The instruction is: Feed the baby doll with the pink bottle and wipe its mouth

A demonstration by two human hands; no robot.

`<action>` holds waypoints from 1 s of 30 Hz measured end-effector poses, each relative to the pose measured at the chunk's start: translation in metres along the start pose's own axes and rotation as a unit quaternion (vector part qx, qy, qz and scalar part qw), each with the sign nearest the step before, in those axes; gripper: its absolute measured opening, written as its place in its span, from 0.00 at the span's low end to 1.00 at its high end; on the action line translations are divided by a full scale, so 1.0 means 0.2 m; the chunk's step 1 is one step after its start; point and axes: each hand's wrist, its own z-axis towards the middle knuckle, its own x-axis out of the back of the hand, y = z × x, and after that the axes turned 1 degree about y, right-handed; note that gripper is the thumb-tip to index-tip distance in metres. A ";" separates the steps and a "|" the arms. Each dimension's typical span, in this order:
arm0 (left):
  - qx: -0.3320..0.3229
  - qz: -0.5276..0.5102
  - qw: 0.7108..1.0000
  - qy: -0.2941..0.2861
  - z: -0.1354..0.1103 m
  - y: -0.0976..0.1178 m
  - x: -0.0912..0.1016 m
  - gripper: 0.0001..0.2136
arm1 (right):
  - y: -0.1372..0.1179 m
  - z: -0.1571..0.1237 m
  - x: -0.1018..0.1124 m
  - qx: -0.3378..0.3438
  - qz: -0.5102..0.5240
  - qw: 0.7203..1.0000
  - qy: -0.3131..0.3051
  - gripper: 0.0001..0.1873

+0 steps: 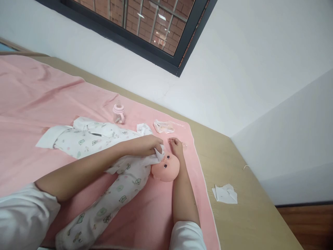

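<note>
A baby doll (170, 171) lies on its back on a pink blanket (145, 215), dressed in white clothes (125, 180) with small animal prints. My left hand (151, 144) reaches across its chest, with its fingers closed on a white tissue (159, 154) held against the doll's mouth and chin. Beyond the doll's head rests my right hand (177, 145), loosely bent, with nothing visible in its fingers. The forearm of that hand runs beside the crown of the head. My left hand and the tissue partly hide the lower face.
A pink-topped baby bottle (119, 114) stands on the blanket beyond the doll. Near the far edge lies a clear plastic packet (163, 126). A small clear item (184, 146) sits behind my right hand. Another crumpled tissue (225, 193) lies on the wooden tabletop (234, 222). A wall (197, 100) borders the table.
</note>
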 end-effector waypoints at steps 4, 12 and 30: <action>0.010 0.022 1.000 -0.010 0.00 0.01 0.01 0.12 | -0.01 -0.01 0.00 0.003 -0.001 1.000 0.000 0.09; 0.042 0.041 0.998 0.026 0.00 0.00 0.04 0.15 | 0.00 -0.01 0.00 0.002 0.001 1.000 0.000 0.09; 0.039 0.080 0.994 0.060 0.01 -0.07 0.00 0.14 | 0.00 -0.01 0.00 0.003 0.003 1.000 0.001 0.10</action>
